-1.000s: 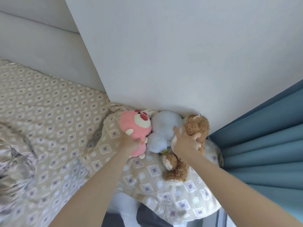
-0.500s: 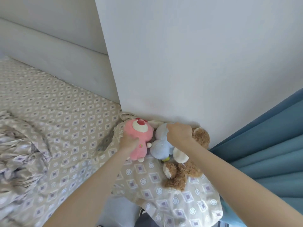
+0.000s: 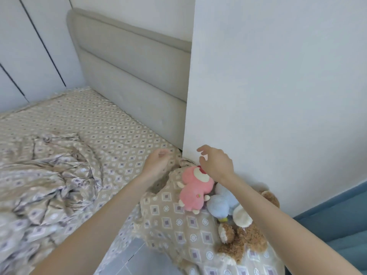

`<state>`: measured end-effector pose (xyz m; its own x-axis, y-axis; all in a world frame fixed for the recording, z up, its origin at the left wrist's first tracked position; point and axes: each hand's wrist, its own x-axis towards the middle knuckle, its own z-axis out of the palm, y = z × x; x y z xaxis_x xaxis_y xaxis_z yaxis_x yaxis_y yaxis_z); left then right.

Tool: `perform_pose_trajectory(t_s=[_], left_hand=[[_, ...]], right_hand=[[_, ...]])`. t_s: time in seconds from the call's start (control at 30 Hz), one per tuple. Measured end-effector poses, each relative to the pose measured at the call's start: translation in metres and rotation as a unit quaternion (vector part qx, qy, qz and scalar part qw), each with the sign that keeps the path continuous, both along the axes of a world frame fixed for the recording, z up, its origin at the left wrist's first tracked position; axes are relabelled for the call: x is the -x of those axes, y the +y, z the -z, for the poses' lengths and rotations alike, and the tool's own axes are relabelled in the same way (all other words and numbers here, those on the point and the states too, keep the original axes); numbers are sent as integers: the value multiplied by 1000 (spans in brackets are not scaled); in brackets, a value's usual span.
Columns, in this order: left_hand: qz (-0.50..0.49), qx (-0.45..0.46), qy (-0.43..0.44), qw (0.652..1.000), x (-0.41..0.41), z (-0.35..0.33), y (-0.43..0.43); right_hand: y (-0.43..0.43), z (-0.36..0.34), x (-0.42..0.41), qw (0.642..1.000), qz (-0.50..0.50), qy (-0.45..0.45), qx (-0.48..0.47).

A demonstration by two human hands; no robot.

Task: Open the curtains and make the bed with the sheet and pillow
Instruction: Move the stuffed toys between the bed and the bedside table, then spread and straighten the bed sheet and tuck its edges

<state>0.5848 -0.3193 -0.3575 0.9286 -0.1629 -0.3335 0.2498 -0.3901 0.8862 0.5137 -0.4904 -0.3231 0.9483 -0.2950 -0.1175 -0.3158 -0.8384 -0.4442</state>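
Both hands hover empty, fingers loosely curled: left hand (image 3: 156, 161) over the bed (image 3: 99, 120) by the wall (image 3: 278, 96) corner, right hand (image 3: 216, 163) just above the pink plush (image 3: 193, 187), which has a small strawberry mark on its belly. That plush, a blue plush (image 3: 222, 203) and a bear (image 3: 244, 239) lie on the patterned pillow (image 3: 178, 221) against the wall. The crumpled sheet (image 3: 45, 175) lies left on the bed. A blue curtain (image 3: 337, 215) shows far right.

3 plush toys (image 3: 193, 187), 1 pillow (image 3: 178, 225)
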Motion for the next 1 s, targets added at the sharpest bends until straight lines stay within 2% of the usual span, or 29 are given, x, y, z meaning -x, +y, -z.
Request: perform_pose_trajectory(t_s=[0.3, 0.5, 0.73, 1.0], left_hand=[[-121, 40, -85, 988, 24, -67, 163], [-241, 26, -103, 965, 88, -81, 330], [-358, 5, -92, 929, 179, -92, 512], [-497, -15, -93, 863, 296, -99, 692]], right_hand=[[146, -44, -22, 983, -166, -75, -10], [302, -49, -12, 954, -292, -67, -33], [487, -43, 27, 908, -409, -56, -77], [707, -46, 79, 832, -539, -6, -135]])
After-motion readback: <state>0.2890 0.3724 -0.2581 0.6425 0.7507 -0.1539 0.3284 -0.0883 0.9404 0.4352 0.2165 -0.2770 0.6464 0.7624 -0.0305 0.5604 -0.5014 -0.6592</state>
